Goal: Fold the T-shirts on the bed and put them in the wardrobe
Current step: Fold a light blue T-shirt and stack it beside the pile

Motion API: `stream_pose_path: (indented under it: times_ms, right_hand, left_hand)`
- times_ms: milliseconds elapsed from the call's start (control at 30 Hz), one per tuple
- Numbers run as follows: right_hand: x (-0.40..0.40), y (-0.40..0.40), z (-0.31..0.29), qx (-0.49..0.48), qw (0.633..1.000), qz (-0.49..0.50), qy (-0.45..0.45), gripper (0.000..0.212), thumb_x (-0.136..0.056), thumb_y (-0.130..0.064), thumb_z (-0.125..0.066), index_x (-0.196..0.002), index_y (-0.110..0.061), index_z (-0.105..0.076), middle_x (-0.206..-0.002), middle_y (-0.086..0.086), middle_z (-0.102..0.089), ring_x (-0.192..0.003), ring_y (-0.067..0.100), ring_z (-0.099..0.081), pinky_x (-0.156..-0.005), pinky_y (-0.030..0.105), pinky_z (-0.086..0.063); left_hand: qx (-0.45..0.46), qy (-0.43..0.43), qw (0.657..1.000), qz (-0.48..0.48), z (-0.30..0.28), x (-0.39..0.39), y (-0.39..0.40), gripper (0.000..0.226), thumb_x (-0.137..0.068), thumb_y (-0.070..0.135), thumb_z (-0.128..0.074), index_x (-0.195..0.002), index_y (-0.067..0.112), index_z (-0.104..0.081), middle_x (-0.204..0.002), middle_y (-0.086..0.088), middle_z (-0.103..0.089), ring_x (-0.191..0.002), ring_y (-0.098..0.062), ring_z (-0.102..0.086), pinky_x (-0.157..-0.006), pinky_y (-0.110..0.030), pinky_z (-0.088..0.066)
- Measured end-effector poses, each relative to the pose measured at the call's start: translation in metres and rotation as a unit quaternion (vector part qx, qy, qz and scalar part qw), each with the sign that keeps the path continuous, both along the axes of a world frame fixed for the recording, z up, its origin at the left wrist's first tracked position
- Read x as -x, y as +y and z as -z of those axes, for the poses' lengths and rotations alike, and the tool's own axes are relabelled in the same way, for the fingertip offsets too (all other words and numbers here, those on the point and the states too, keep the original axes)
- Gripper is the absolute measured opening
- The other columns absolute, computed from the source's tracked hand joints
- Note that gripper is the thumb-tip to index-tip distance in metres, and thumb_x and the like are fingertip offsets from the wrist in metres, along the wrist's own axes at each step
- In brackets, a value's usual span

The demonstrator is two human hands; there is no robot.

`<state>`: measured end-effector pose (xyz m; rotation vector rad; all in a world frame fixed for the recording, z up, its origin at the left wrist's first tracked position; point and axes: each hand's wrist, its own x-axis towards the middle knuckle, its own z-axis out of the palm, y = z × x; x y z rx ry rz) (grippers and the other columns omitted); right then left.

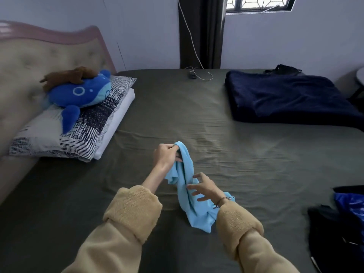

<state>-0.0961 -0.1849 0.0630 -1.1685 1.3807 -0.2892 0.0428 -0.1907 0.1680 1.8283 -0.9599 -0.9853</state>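
- Your left hand (164,156) grips the top of the light blue T-shirt (186,192), fingers curled around a bunched edge, holding it up off the bed.
- Your right hand (204,187) sits lower against the hanging shirt, fingers spread and loose, touching the fabric without closing on it.
- Both arms are in tan knit sleeves (134,211) with rolled cuffs; a thin bracelet (221,200) is on the right wrist.
- T-shirt: plain sky blue, no visible print, crumpled into a twisted vertical bundle. Lower end rests on the sheet, just ahead of your right cuff.
- Count: one blue T-shirt in hand. A dark garment pile (334,229) and something glossy blue (352,205) lie at the right edge of the bed; can't tell what they are.
- One folded navy blanket (285,97) at the far right of the bed, a black item (283,69) behind it.
- Two stacked pillows (82,127) at left, top one in a black-and-white pattern, against the padded headboard (29,62).
- Two plush toys on the pillows: a blue one (80,93), with a brown one (69,75) on top of it.
- Surface: bed (236,154) with a wrinkled dark olive-grey sheet.
- White cable (197,56) runs down the wall to a small dark device (192,74) on the far edge of the bed.
- Room: pale walls, dark curtain (201,32), barred window (258,3) at upper right.
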Motion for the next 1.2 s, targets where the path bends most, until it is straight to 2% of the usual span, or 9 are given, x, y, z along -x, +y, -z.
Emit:
stream_pose_path:
  times_ms: [100, 200, 333, 467, 600, 700, 867, 1000, 1200]
  right_hand:
    - [-0.008, -0.009, 0.006, 0.092, 0.991, 0.015, 0.097, 0.045, -0.077, -0.033, -0.071, -0.117, -0.022, -0.052, -0.107, 0.005, -0.061, -0.087, 0.022, -0.065, -0.069, 0.035, -0.056]
    - [-0.008, -0.013, 0.015, 0.121, 0.983, 0.02, 0.136, 0.052, -0.066, -0.045, -0.076, -0.11, -0.025, -0.055, -0.106, 0.001, -0.059, -0.093, 0.026, -0.065, -0.084, 0.043, -0.052]
    - [-0.006, -0.018, 0.016, 0.185, 0.969, 0.055, 0.157, 0.012, -0.085, -0.022, -0.057, -0.096, -0.02, -0.061, -0.097, 0.005, -0.066, -0.083, 0.028, -0.066, -0.079, 0.042, -0.053]
    - [0.01, -0.024, 0.009, 0.218, 0.963, 0.146, 0.064, 0.017, -0.09, -0.01, -0.048, -0.074, -0.004, -0.055, -0.065, 0.003, -0.055, -0.067, 0.029, -0.066, -0.066, 0.052, -0.055]
    - [0.034, -0.022, -0.022, 0.244, 0.954, 0.173, 0.001, 0.021, -0.092, -0.015, -0.052, -0.071, -0.011, -0.051, -0.074, 0.007, -0.056, -0.079, 0.032, -0.064, -0.057, 0.026, -0.054]
    - [0.046, -0.019, -0.045, 0.285, 0.95, 0.093, 0.086, 0.016, -0.076, -0.023, -0.067, -0.082, -0.016, -0.053, -0.079, -0.001, -0.059, -0.075, 0.02, -0.057, -0.063, 0.03, -0.046]
    - [0.046, -0.012, -0.063, 0.362, 0.874, 0.072, 0.316, 0.013, -0.076, -0.016, -0.059, -0.081, -0.014, -0.047, -0.081, -0.002, -0.05, -0.082, 0.028, -0.055, -0.061, 0.029, -0.032]
    - [0.053, -0.007, -0.066, 0.357, 0.84, 0.08, 0.402, 0.009, -0.084, -0.008, -0.05, -0.092, -0.01, -0.054, -0.096, 0.006, -0.056, -0.089, 0.032, -0.06, -0.063, 0.031, -0.033]
    - [0.071, 0.009, -0.055, 0.322, 0.874, 0.113, 0.346, 0.02, -0.084, 0.005, -0.042, -0.099, -0.007, -0.051, -0.091, 0.017, -0.065, -0.089, 0.035, -0.062, -0.063, 0.033, -0.038]
  left_hand:
    - [0.042, -0.026, 0.999, 0.017, -0.005, 0.0, -0.002, 0.028, -0.089, 0.016, -0.055, -0.065, 0.016, -0.069, -0.063, 0.005, -0.068, -0.053, 0.001, -0.064, -0.053, -0.005, -0.043]
    - [0.073, 0.002, 0.997, 0.022, -0.008, 0.002, -0.005, 0.024, -0.086, 0.019, -0.062, -0.065, 0.015, -0.071, -0.062, 0.004, -0.07, -0.061, -0.004, -0.069, -0.064, -0.012, -0.05]
    - [0.104, 0.027, 0.994, 0.024, -0.012, 0.006, -0.01, 0.021, -0.084, 0.017, -0.066, -0.063, 0.016, -0.071, -0.063, 0.003, -0.071, -0.065, -0.01, -0.071, -0.069, -0.02, -0.054]
    - [0.132, 0.018, 0.991, -0.032, -0.015, -0.005, -0.015, 0.022, -0.085, 0.014, -0.064, -0.063, 0.016, -0.069, -0.068, 0.0, -0.071, -0.065, -0.012, -0.071, -0.07, -0.023, -0.054]
    - [0.141, -0.007, 0.985, -0.095, -0.018, -0.021, -0.022, 0.024, -0.086, 0.013, -0.059, -0.063, 0.016, -0.066, -0.068, 0.001, -0.07, -0.067, -0.013, -0.07, -0.07, -0.021, -0.052]
    - [0.15, -0.009, 0.979, -0.136, -0.02, -0.027, -0.025, 0.028, -0.086, 0.013, -0.057, -0.058, 0.016, -0.063, -0.062, 0.005, -0.067, -0.065, -0.013, -0.068, -0.068, -0.021, -0.05]
    - [0.197, -0.033, 0.964, -0.176, -0.032, -0.032, -0.033, 0.026, -0.087, 0.016, -0.056, -0.064, 0.008, -0.066, -0.068, -0.002, -0.07, -0.069, -0.013, -0.069, -0.073, -0.023, -0.05]
    - [0.238, -0.072, 0.943, -0.221, -0.049, -0.039, -0.031, 0.027, -0.086, 0.019, -0.054, -0.073, 0.001, -0.071, -0.072, -0.004, -0.07, -0.068, -0.013, -0.062, -0.058, -0.004, -0.038]
    - [0.199, -0.111, 0.947, -0.226, -0.041, -0.061, -0.018, 0.031, -0.086, 0.024, -0.052, -0.074, 0.002, -0.07, -0.074, -0.009, -0.071, -0.074, -0.023, -0.065, -0.065, -0.023, -0.039]
